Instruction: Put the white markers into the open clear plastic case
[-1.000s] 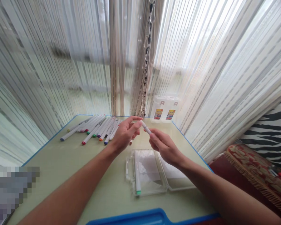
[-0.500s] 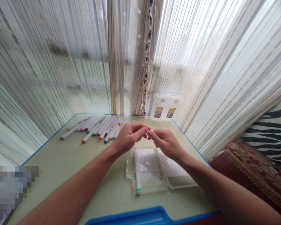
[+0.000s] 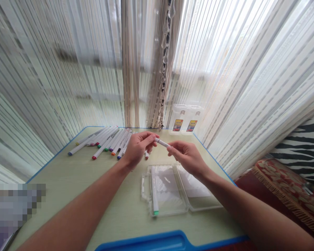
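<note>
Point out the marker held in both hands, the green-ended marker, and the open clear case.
Held marker (image 3: 162, 142): head view, middle of its white barrel.
Green-ended marker (image 3: 154, 191): head view, middle of its white barrel.
Clear case (image 3: 172, 205): head view, bare floor near its front edge.

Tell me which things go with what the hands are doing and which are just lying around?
Probably part of it:
white marker, held by the left hand and right hand
loose markers
open clear case, green-ended marker inside

Probably just around:
zebra-striped cloth
fringed patterned cloth
string curtain
</note>
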The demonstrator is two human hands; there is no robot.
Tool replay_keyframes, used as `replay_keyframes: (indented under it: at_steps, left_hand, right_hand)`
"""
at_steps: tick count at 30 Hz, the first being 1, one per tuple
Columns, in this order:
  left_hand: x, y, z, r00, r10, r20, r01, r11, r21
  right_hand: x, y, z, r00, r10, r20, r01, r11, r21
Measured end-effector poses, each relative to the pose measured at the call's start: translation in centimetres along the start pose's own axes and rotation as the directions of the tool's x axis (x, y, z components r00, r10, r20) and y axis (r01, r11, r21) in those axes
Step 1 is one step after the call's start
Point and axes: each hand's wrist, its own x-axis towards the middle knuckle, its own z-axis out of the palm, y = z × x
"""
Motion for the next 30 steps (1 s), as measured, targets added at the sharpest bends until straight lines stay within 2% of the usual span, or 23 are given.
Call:
replay_keyframes:
  at_steps: [7, 13, 17, 21, 24, 26, 28, 30]
  left_hand:
    - [-1.0, 0.6, 1.1, 0.982, -0.071, 0.173, 0.069, 0.998, 0.015]
    - [-0.9, 0.3, 1.2, 0.962, -0.090, 0.257, 0.097, 0.995, -0.013]
    - [-1.0, 0.3, 1.2, 0.948, -0.090, 0.305, 0.098, 0.995, -0.011]
    - [-1.4, 0.9, 1.5, 0.956, -0.026, 0.294, -0.012, 0.992, 0.125]
    - [-1.2, 1.1, 1.3, 0.972, 0.004, 0.234, -0.050, 0.981, 0.189]
    - [-0.7, 0.9, 0.6, 0.989, 0.012, 0.144, -0.034, 0.987, 0.157]
    - [-0.2, 0.8, -0.2, 0.998, 0.017, 0.065, -0.022, 0.997, 0.072]
    - [0.2, 0.8, -0.9, 0.998, 0.002, 0.060, 0.000, 1.000, -0.023]
  right_hand:
    - [-0.3, -0.6, -0.1, 0.999, 0.031, -0.033, -0.035, 0.990, -0.138]
    - [-0.1, -0.4, -0.1, 0.997, 0.072, 0.010, -0.069, 0.980, -0.186]
    - [-0.1, -0.3, -0.1, 0.999, 0.048, 0.012, -0.045, 0.981, -0.188]
    - [-0.2, -0.3, 0.0, 1.000, -0.009, -0.003, 0.008, 0.986, -0.167]
    - [-0.2, -0.3, 0.0, 1.000, -0.022, 0.011, 0.023, 0.993, -0.117]
    - [0.0, -0.3, -0.1, 1.000, 0.009, 0.007, -0.008, 0.998, -0.060]
    - [0.2, -0.3, -0.3, 0.999, 0.047, -0.028, -0.045, 0.997, 0.068]
    - [0.5, -0.3, -0.5, 0.995, 0.078, -0.069, -0.058, 0.964, 0.258]
